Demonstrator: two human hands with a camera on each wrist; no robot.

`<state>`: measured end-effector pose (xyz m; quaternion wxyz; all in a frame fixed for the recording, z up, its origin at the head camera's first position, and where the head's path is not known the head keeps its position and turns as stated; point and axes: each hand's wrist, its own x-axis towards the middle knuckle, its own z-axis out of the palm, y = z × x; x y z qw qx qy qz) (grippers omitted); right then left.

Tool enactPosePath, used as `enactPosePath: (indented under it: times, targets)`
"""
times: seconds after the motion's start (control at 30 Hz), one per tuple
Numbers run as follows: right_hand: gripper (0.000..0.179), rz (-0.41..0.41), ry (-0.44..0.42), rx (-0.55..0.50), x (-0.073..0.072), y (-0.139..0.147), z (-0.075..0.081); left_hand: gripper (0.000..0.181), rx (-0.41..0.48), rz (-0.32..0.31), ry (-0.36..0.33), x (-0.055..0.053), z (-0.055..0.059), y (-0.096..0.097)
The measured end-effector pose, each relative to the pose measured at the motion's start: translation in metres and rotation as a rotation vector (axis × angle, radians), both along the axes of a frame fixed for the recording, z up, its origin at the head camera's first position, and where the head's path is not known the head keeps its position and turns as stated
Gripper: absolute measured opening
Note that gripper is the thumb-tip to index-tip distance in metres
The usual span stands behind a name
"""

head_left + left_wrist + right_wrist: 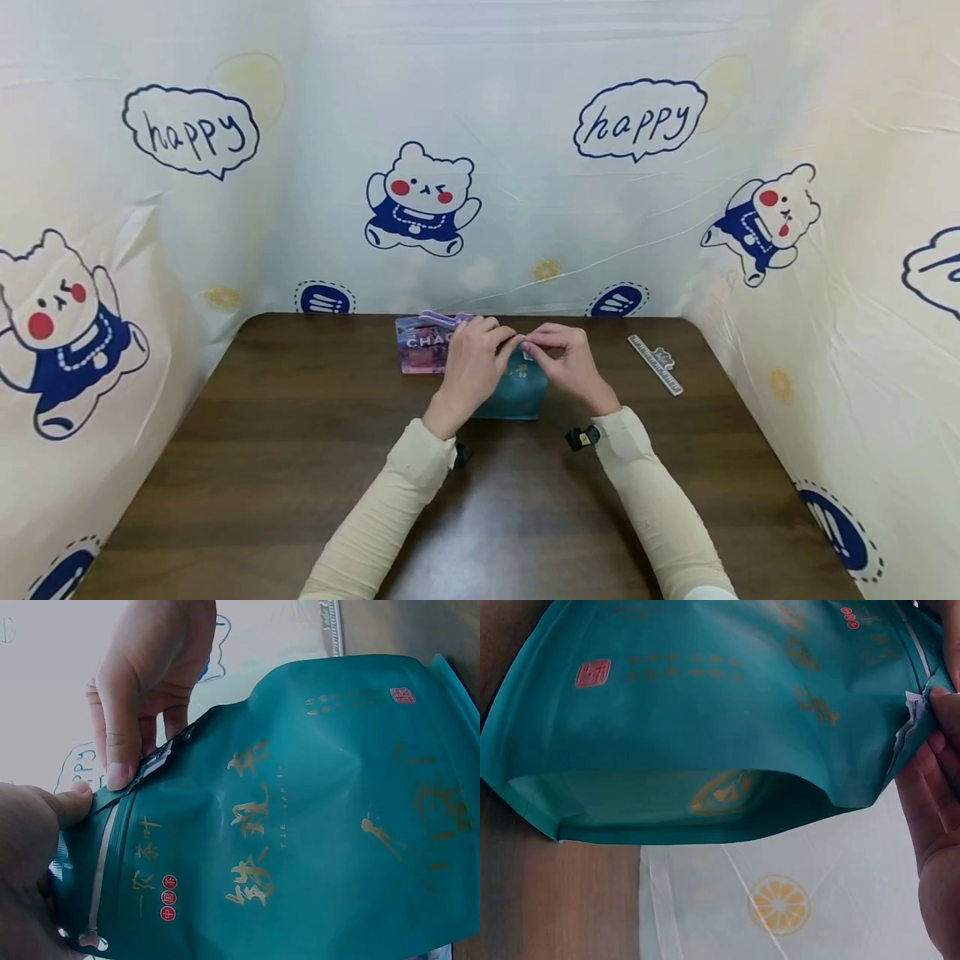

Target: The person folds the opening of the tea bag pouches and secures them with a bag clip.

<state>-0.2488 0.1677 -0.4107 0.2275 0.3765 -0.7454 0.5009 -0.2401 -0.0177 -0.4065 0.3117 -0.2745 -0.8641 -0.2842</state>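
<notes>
A teal tea pouch (513, 400) with gold Chinese lettering is held at its top edge by both hands, near the back of the table. My left hand (477, 354) grips the upper left part, its thumb at the rim beside the pale tear strip in the left wrist view. The right hand (567, 360) pinches the top edge at the other corner between thumb and fingers. In the right wrist view the pouch (690, 712) shows its folded side gusset, and a crumpled whitish edge sits by the right thumb. Whether the mouth is sealed I cannot tell.
Left of the pouch lies a purple-pink packet (422, 357) lettered "CHA", partly covered by my left hand. A lilac item (444, 318) rests at its top edge. A white ruler (655, 365) with a cartoon figure lies to the right. Printed cloth (525, 225) walls the table.
</notes>
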Motion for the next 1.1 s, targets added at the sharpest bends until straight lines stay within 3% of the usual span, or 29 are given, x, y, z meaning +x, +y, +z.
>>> enactPosePath:
  times: [0.23,0.43,0.53,0.77,1.1]
  targets:
    - [0.011,0.038,-0.143,-0.086,-0.003,0.002,-0.008,0.016,0.006,-0.007,-0.001,0.001,0.002,-0.004]
    - [0.015,0.065,-0.250,-0.035,-0.001,0.010,-0.008,0.013,-0.008,0.000,0.017,0.002,0.003,-0.003]
    - [0.014,0.058,-0.240,-0.004,0.000,0.012,-0.005,0.013,-0.023,0.008,0.030,0.002,0.002,0.000]
    - [0.010,-0.011,-0.104,0.012,0.002,0.009,-0.005,0.014,-0.044,0.021,0.028,0.003,-0.001,0.004]
    - [0.011,0.007,-0.192,-0.021,0.005,0.007,-0.002,0.015,-0.030,0.024,0.006,0.005,0.001,0.002]
